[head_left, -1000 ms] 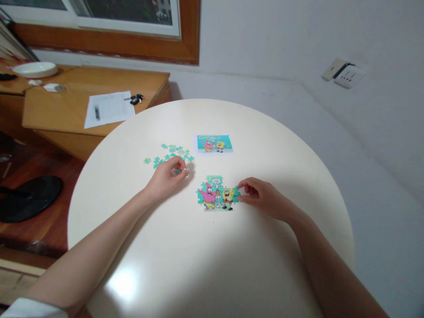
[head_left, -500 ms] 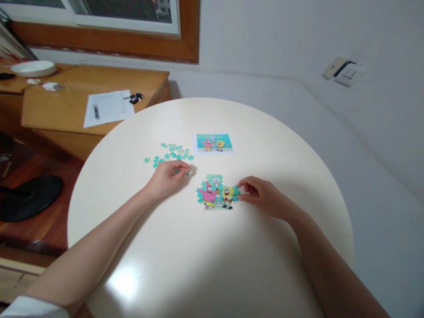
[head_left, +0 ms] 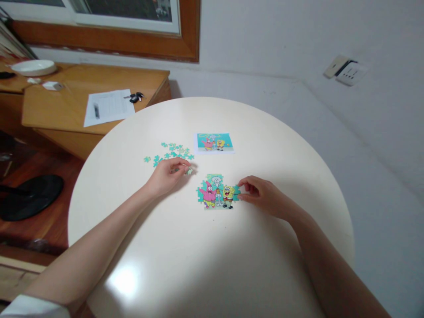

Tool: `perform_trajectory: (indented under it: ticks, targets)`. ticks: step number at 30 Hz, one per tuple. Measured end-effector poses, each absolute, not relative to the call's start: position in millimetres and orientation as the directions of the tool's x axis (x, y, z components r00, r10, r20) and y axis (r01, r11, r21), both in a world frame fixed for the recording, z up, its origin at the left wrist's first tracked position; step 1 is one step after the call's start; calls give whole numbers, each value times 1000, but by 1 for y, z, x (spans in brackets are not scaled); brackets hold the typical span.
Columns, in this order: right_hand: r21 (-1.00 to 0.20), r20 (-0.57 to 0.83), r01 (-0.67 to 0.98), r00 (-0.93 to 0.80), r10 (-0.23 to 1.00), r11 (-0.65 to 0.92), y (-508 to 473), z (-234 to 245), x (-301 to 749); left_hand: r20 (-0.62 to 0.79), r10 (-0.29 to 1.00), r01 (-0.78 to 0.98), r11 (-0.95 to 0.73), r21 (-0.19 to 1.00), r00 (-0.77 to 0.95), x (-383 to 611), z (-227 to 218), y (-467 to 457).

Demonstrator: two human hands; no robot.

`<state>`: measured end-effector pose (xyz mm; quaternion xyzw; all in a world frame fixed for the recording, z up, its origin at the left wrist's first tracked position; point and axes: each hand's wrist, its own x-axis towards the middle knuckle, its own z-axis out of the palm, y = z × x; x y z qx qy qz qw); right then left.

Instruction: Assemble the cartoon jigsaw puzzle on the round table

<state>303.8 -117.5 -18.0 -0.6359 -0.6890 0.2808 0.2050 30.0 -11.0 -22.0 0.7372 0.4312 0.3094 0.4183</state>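
Note:
A partly joined jigsaw puzzle (head_left: 217,192) lies flat on the round white table (head_left: 198,256), showing a pink starfish, a tall pale figure and a yellow sponge cartoon character. At its right edge, my right hand (head_left: 260,194) has thumb and forefinger closed about a teal piece (head_left: 236,191). My left hand (head_left: 168,174), up and left of the puzzle, pinches a pale green puzzle piece (head_left: 190,171) at its fingertips. Just beyond that hand are several loose puzzle pieces (head_left: 172,152), some of them hidden behind it.
Behind the puzzle lies a reference picture card (head_left: 215,142). A wooden desk (head_left: 66,104) at the left bears a sheet of paper (head_left: 107,108), keys (head_left: 135,97) and a white dish (head_left: 35,67). A wall with a socket (head_left: 350,73) rises beyond the table.
The pale piece in my left hand has tilted slightly between the fingertips. My right hand stays at the puzzle's right edge.

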Motion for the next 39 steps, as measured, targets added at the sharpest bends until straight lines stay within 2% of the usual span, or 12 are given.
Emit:
perform_trajectory:
  ticks: [15, 23, 32, 39]
  targets:
    - [-639, -81, 768, -108, 991, 31, -118, -19, 304, 94, 880, 369, -290, 883, 467, 32, -16, -14]
    - [-643, -85, 765, -113, 990, 32, -118, -17, 304, 136, 853, 375, -357, 855, 503, 30, -19, -14]
    - [-636, -83, 771, -109, 991, 31, -118, -16, 304, -22, 768, 305, -228, 925, 640, 35, -10, -26]
    - [-644, -95, 765, -113, 989, 25, -119, -14, 303, -85, 716, 292, -170, 941, 693, 37, -10, -31]
